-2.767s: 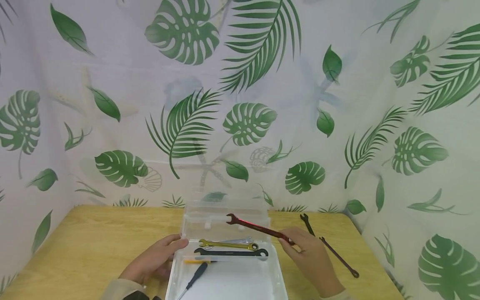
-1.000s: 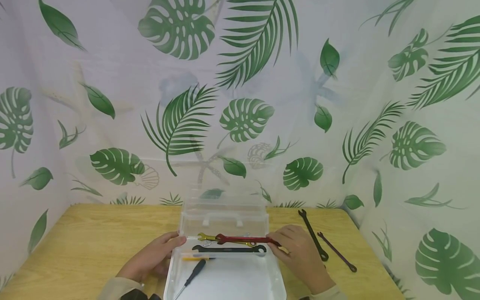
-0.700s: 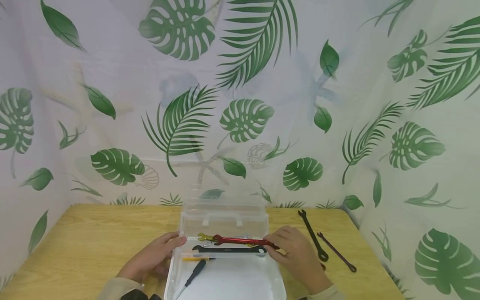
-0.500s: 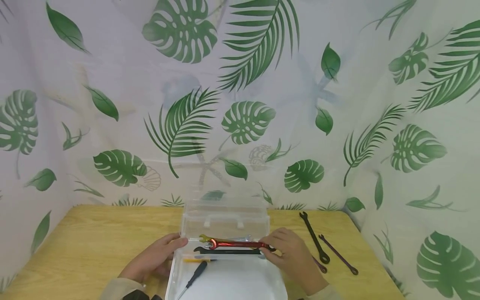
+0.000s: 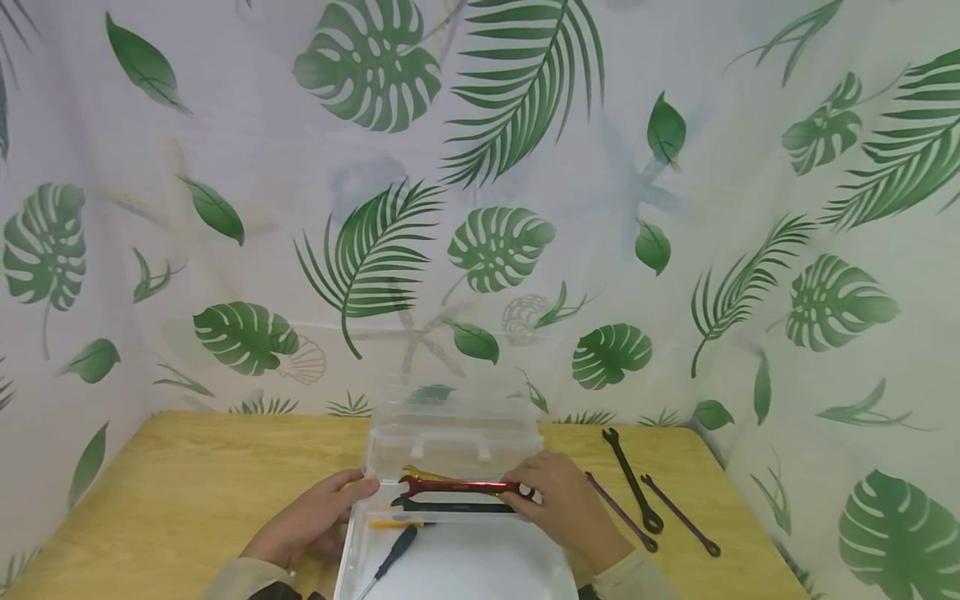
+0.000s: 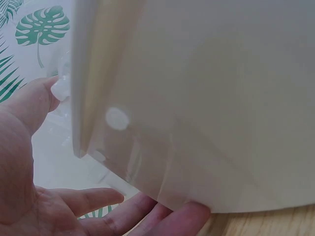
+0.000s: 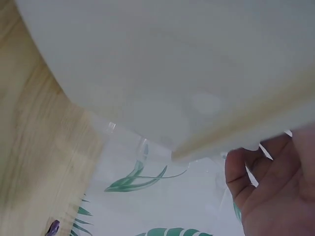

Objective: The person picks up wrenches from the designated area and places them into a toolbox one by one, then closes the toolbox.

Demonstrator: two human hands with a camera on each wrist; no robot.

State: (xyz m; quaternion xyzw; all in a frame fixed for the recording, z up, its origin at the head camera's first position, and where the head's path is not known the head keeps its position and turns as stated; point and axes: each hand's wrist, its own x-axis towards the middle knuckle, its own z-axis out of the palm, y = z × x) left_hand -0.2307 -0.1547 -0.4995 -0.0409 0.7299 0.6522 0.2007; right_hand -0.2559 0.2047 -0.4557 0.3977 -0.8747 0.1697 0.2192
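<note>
My right hand (image 5: 566,508) pinches the ring end of a red combination wrench (image 5: 457,487), held level over the back part of a white plastic toolbox (image 5: 558,546). Beneath and behind it are a gold wrench (image 5: 412,470) and a black wrench (image 5: 450,506), both partly hidden. Farther forward in the box lie an orange-handled tool (image 5: 386,524) and a dark-handled screwdriver (image 5: 397,547). My left hand (image 5: 315,517) grips the box's left side, thumb at the rim; the left wrist view shows its fingers (image 6: 189,219) against the box's lower edge.
The clear lid (image 5: 453,433) stands raised at the back of the toolbox. To the right on the wooden table (image 5: 225,467) lie a black wrench (image 5: 632,479) and two purple wrenches, one nearer the box (image 5: 621,510). A leaf-patterned cloth (image 5: 480,167) hangs behind.
My right hand has brought the red wrench down and left, from above the box's right side to low over the tools at the back. The left hand stays on the box.
</note>
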